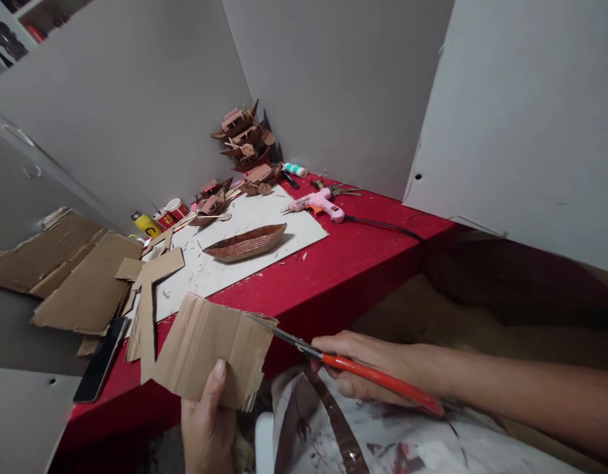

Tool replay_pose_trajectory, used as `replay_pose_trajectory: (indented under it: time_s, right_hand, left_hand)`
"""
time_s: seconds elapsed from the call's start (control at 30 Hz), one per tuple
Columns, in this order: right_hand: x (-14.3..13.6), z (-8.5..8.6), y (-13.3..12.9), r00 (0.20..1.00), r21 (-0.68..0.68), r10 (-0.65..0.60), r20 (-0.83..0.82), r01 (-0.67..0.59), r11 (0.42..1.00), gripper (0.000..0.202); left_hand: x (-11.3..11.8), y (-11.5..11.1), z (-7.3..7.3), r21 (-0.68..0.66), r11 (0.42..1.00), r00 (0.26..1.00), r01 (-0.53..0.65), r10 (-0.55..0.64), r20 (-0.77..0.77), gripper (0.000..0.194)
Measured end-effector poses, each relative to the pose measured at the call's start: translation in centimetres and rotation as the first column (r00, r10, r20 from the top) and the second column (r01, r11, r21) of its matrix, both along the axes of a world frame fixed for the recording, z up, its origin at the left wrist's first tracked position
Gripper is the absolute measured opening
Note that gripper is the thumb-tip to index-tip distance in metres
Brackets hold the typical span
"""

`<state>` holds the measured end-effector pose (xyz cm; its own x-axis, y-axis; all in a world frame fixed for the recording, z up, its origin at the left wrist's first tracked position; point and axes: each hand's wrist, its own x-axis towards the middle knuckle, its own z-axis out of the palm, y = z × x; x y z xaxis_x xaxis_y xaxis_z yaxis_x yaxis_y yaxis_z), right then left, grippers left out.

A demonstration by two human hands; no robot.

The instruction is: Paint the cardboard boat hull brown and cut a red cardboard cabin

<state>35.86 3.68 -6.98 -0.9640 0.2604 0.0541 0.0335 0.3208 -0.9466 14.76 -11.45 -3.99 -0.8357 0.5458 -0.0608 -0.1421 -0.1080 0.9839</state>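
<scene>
Evidently the cardboard piece [210, 349] is light and fairly stiff, though its ridges would likely let it bend along their lines and its frayed right edge could crush or peel. It's held up in front of the red table [373, 237], near the table's front edge. The left hand [208, 421] grips it from below, thumb flat on the face, which seems a sound hold (low, and away from the blades). The right hand [368, 368] is closed around the red-handled scissors [383, 378], whose blades meet the piece's upper right corner; how wide they stand I can't tell.

Below the scissors, the patterned clothing [397, 438] on the lap leaves little room. To the left, a cardboard strip [149, 309] reaches down beside the piece and could snag it, with cardboard sheets [91, 283] and a phone [101, 361] beyond. Farther back, a small brown boat [247, 243] sits on a white board [185, 286], and a pink glue gun [316, 203] lies near it, trailing its black cord [383, 226], well apart from both hands.
</scene>
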Motion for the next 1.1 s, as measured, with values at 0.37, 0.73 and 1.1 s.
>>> replay_pose_trajectory:
  time_s: [0.37, 0.73, 1.1]
  right_hand:
    - [-0.1, -0.3, -0.5, 0.995, -0.107, -0.088, 0.054, 0.093, 0.99, 0.046]
    - [0.2, 0.0, -0.4, 0.989, 0.008, -0.118, 0.085, 0.118, 0.993, 0.048]
    - [0.7, -0.3, -0.9, 0.975, -0.109, -0.174, 0.14, 0.19, 0.976, 0.051]
  left_hand:
    - [0.0, 0.5, -0.3, 0.024, 0.999, 0.999, 0.032, -0.032, 0.017, 0.066]
    - [1.2, 0.2, -0.9, -0.026, 0.995, 0.995, 0.099, -0.099, 0.007, 0.072]
    - [1.6, -0.1, -2.0, -0.04, 0.984, 0.982, 0.173, -0.17, 0.08, 0.076]
